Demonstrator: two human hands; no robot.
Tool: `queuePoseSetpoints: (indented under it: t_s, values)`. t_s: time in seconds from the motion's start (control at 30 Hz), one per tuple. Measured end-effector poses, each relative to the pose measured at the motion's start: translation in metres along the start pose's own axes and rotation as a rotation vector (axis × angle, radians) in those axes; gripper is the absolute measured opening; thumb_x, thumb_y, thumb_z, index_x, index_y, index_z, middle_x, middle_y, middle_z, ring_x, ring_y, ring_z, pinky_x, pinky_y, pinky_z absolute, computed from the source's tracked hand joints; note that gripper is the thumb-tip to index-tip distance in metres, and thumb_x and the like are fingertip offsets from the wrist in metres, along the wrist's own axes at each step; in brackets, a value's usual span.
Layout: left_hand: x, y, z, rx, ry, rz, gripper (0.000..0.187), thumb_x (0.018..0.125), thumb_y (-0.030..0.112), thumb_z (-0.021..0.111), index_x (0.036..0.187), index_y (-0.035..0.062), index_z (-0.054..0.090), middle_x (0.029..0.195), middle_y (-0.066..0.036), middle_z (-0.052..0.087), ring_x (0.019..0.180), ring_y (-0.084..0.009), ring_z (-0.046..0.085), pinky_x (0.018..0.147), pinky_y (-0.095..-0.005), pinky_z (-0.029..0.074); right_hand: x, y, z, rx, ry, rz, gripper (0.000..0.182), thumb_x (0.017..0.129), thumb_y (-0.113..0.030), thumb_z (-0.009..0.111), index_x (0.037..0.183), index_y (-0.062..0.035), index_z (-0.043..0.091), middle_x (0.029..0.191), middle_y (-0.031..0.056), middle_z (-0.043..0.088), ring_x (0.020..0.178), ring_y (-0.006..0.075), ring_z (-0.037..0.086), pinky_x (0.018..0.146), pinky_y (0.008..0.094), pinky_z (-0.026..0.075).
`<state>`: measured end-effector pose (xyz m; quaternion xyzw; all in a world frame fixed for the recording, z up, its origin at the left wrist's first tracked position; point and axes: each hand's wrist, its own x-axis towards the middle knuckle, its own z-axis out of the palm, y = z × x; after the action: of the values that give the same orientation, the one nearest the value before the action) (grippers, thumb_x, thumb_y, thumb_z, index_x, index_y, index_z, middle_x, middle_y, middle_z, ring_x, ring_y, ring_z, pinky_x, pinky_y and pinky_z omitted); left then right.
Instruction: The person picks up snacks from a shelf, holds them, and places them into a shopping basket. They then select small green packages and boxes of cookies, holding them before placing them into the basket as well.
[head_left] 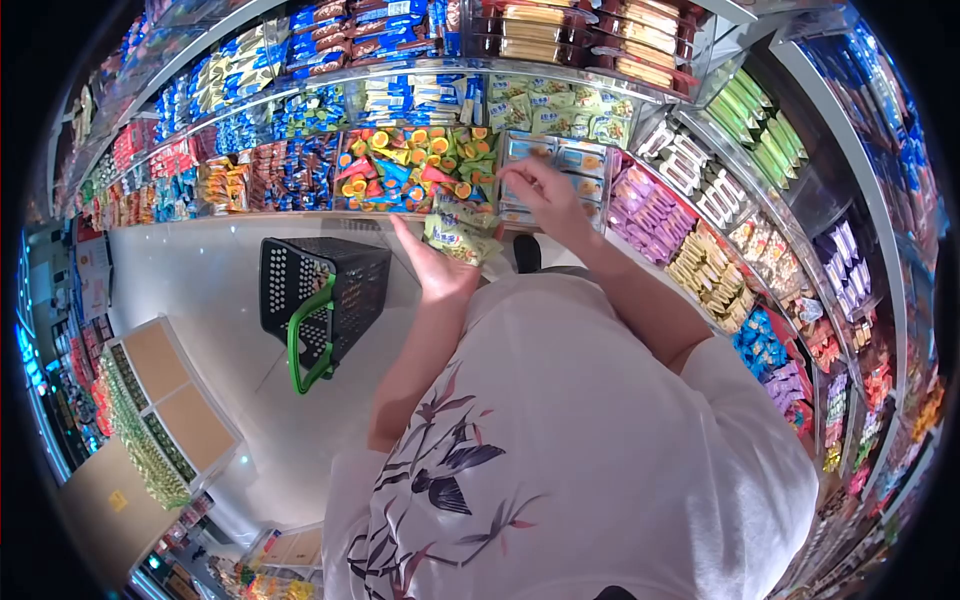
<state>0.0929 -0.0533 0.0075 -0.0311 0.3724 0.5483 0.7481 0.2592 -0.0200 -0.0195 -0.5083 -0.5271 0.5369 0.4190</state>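
While the left hand [440, 272] is turned palm up with the thumb spread outward, it holds light-green snack packets [460, 230] across its fingers, in front of the white printed shirt [620, 420]. The packets are located just in front of the lowest shelf tier, beside the multicoloured, orange-topped sweets [415, 160]. Fingers beneath the packets are hidden.

The right hand [548, 195] is raised over the blue-and-white boxed packs [582, 158], its fingers curled inward; whether it grasps anything cannot be determined. Similar light-green packets [555, 105] lie in the tier above. A black perforated shopping basket [375, 280] with a green handle [294, 345] stands on the pale floor [195, 265], left of the left forearm.
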Motion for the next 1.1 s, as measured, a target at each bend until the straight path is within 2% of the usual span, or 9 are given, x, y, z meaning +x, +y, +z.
queuePoseSetpoints:
  t_s: [0.17, 0.3, 0.33, 0.43, 0.53, 0.73, 0.83, 1.03, 1.1]
  values:
    - [0.003, 0.012, -0.040, -0.006, 0.031, -0.022, 0.078, 0.081, 0.077, 0.026, 0.124, 0.0163, 0.051, 0.116, -0.005, 0.056, 0.108, -0.0274, 0.051, 0.084, -0.0511, 0.040, 0.088, 0.115, -0.023, -0.484, 0.176, -0.205, 0.032, 0.082, -0.017, 0.065, 0.110, -0.0044, 0.056, 0.101, 0.0120, 0.060, 0.094, 0.0268, 0.058, 0.080, 0.0354, 0.047]
    - [-0.006, 0.018, -0.040, -0.045, 0.074, 0.004, 0.075, 0.083, 0.075, 0.027, 0.115, 0.0119, 0.054, 0.106, -0.007, 0.057, 0.095, -0.0261, 0.053, 0.075, -0.0475, 0.043, 0.146, 0.115, -0.023, -0.979, 0.140, -0.357, 0.042, 0.073, -0.014, 0.067, 0.112, -0.0071, 0.054, 0.109, 0.0110, 0.057, 0.106, 0.0312, 0.052, 0.088, 0.0409, 0.044]
    - [-0.007, 0.021, -0.045, -0.075, -0.109, 0.014, 0.074, 0.085, 0.073, 0.031, 0.121, 0.0115, 0.052, 0.112, -0.008, 0.058, 0.097, -0.0277, 0.055, 0.077, -0.0469, 0.043, 0.156, 0.118, -0.021, -1.085, 0.131, -0.379, 0.041, 0.069, -0.011, 0.067, 0.108, -0.0094, 0.056, 0.107, 0.0089, 0.056, 0.107, 0.0269, 0.051, 0.087, 0.0394, 0.043]
    - [-0.011, 0.027, -0.031, -0.014, 0.135, -0.064, 0.070, 0.087, 0.068, 0.035, 0.126, 0.0114, 0.049, 0.116, -0.008, 0.058, 0.097, -0.0297, 0.055, 0.079, -0.0451, 0.043, 0.179, 0.131, -0.018, -1.309, 0.095, -0.474, 0.033, 0.072, -0.012, 0.063, 0.105, -0.0103, 0.057, 0.105, 0.0069, 0.056, 0.107, 0.0240, 0.052, 0.084, 0.0378, 0.042]
    - [-0.008, 0.027, -0.048, 0.107, 0.090, -0.047, 0.054, 0.090, 0.050, 0.049, 0.127, 0.0117, 0.047, 0.118, -0.008, 0.057, 0.105, -0.0271, 0.055, 0.088, -0.0458, 0.045, 0.187, 0.143, -0.017, -1.494, -0.042, -0.552, 0.026, 0.077, -0.013, 0.059, 0.102, -0.0111, 0.058, 0.105, 0.0046, 0.057, 0.106, 0.0220, 0.053, 0.083, 0.0360, 0.040]
    - [0.001, 0.032, -0.045, 0.184, 0.107, -0.062, 0.041, 0.095, 0.039, 0.049, 0.126, 0.0126, 0.047, 0.119, -0.005, 0.057, 0.109, -0.0212, 0.055, 0.091, -0.0418, 0.046, 0.179, 0.137, -0.024, -1.410, 0.047, -0.599, 0.019, 0.078, -0.018, 0.059, 0.096, -0.0099, 0.059, 0.103, 0.0050, 0.060, 0.099, 0.0235, 0.057, 0.080, 0.0363, 0.043]
    - [0.010, 0.036, -0.049, 0.183, 0.059, -0.081, 0.043, 0.096, 0.041, 0.046, 0.128, 0.0123, 0.045, 0.120, -0.006, 0.056, 0.110, -0.0219, 0.055, 0.092, -0.0442, 0.046, 0.157, 0.110, -0.023, -1.052, 0.084, -0.504, 0.021, 0.085, -0.026, 0.060, 0.092, -0.0070, 0.058, 0.095, 0.0061, 0.062, 0.087, 0.0250, 0.060, 0.074, 0.0336, 0.045]
    - [0.012, 0.040, -0.020, 0.262, 0.012, -0.013, 0.049, 0.097, 0.045, 0.041, 0.134, 0.0123, 0.040, 0.126, -0.007, 0.053, 0.115, -0.0227, 0.052, 0.097, -0.0486, 0.042, 0.069, 0.001, 0.016, 0.235, -0.195, 0.412, 0.040, 0.091, -0.039, 0.056, 0.099, -0.0004, 0.055, 0.079, 0.0092, 0.058, 0.072, 0.0143, 0.054, 0.064, 0.0280, 0.045]
    - [0.020, 0.034, -0.024, 0.294, -0.026, -0.003, 0.052, 0.097, 0.049, 0.035, 0.136, 0.0128, 0.038, 0.129, -0.008, 0.051, 0.118, -0.0232, 0.050, 0.100, -0.0470, 0.039, 0.046, 0.003, 0.032, 0.261, -0.188, 0.347, 0.041, 0.090, -0.038, 0.059, 0.104, 0.0002, 0.055, 0.080, 0.0100, 0.058, 0.072, 0.0134, 0.054, 0.064, 0.0286, 0.045]
